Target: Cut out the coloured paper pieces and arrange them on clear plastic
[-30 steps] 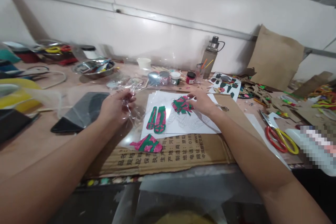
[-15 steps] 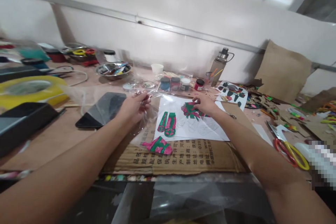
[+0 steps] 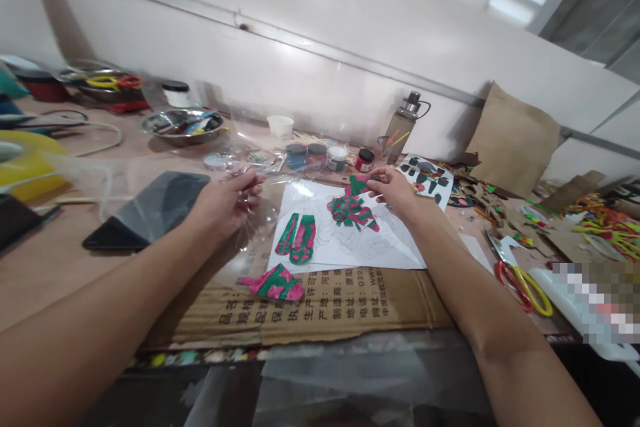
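My left hand (image 3: 227,203) is closed on a clear plastic sheet or bag (image 3: 257,230), whose exact shape is hard to make out. Between the fingertips of my right hand (image 3: 397,195) is a pink-and-green paper cutout (image 3: 359,185), raised a little above the others. Below it, a cluster of similar cutouts (image 3: 350,212) rests on white paper (image 3: 395,250) with pencil drawings. Two long cutouts (image 3: 303,240) lie on the paper's left part. Another pointed cutout (image 3: 280,282) lies on the printed cardboard (image 3: 405,310) under the paper.
A black phone or tablet (image 3: 145,213) lies left of my left hand. Paint jars (image 3: 337,159), a paper cup (image 3: 281,128), a metal bowl of tools (image 3: 183,128) and a bottle (image 3: 403,123) stand behind. Scissors (image 3: 523,283) and cardboard scraps (image 3: 537,227) are at the right.
My right hand has lifted one pink-and-green cutout from the cluster and risen slightly. My left hand stays closed on the plastic. The view has turned a little to the right.
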### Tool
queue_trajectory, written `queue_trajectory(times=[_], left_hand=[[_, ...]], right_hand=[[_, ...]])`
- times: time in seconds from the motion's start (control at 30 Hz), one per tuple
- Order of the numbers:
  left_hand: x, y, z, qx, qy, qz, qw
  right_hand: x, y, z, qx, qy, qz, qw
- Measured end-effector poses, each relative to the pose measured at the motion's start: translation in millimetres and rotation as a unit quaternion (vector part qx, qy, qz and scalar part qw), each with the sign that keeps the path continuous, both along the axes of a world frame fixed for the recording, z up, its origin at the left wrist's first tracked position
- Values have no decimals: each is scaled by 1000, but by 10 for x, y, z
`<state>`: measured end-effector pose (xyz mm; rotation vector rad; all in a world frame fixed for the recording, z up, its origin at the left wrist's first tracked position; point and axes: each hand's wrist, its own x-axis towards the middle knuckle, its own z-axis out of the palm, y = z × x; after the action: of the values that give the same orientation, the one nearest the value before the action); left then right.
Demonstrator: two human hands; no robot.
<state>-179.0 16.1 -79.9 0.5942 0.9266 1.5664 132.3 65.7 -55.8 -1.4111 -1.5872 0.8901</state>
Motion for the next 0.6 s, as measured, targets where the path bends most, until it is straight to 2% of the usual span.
queue_trajectory(times=[0.13,0.3,0.47,0.6], left_hand=[[-9,-5,15,6,18,1,1000],[6,-37,34,-3,51,1,999],[15,-58,135,-1,103,-18,995],[-45,-64,261,-7,127,-45,991]], right_hand=[[-29,-40,35,6,52,4,999],[-188,-99,143,5,78,47,996],[-464,-134,238,46,29,182,982],[-657,-135,228,49,-12,192,980]])
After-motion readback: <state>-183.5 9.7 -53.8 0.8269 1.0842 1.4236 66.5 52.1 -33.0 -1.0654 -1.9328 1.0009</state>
